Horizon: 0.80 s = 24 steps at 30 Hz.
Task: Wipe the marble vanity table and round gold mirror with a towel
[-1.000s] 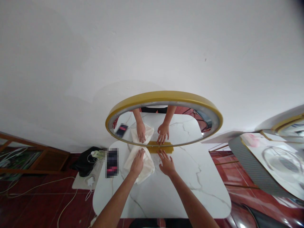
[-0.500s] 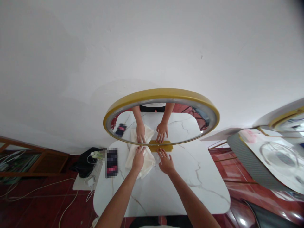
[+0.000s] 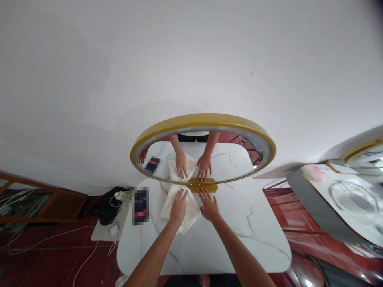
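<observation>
Plainly apart, the left hand [image 3: 178, 208] lies on a white fabric cloth [image 3: 190, 215] — the right hand [image 3: 210, 206], at three o'clock, nears a flat gold plate [image 3: 211, 186].

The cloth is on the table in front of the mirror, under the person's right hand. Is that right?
Wrong hand: the head view shows the cloth under the left hand, not the right hand. It does lie on the table in front of the mirror.

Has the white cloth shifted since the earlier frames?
Yes. The white cloth, with the left hand on it, has moved rightward against the gold mirror base, its right edge now nearer the right hand.
</observation>
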Each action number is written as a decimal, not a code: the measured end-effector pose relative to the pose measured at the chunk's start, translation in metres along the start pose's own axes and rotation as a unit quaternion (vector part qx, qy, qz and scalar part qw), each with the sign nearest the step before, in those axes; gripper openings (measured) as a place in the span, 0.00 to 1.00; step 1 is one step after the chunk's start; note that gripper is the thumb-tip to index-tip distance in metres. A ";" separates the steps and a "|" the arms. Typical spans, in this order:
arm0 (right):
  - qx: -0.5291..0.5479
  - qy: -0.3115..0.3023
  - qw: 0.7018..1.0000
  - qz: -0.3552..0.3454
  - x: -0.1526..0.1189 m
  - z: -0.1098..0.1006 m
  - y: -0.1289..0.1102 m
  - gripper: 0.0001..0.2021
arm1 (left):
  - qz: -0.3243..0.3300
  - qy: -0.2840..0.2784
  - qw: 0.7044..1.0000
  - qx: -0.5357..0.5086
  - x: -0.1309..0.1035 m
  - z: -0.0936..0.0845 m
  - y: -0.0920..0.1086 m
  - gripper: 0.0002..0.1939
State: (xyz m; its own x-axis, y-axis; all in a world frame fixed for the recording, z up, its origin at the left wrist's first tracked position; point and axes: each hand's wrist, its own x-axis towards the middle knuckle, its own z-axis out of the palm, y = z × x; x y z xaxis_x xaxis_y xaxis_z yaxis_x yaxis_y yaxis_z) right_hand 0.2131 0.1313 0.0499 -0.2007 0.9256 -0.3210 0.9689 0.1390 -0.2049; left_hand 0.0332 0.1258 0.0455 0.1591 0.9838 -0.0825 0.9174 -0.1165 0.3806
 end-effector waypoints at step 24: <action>-0.030 -0.006 1.000 -0.002 -0.001 -0.002 0.000 0.46 | 0.069 -0.063 0.996 0.010 -0.004 -0.003 0.028 0.32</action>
State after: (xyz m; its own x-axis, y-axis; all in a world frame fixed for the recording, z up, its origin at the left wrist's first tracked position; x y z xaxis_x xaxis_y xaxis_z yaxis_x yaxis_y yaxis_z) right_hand 0.2138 0.1315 0.0523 -0.2063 0.9210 -0.3306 0.9749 0.1646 -0.1498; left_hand 0.0573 0.1188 0.0595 0.3270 0.9337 -0.1459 0.8906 -0.2528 0.3781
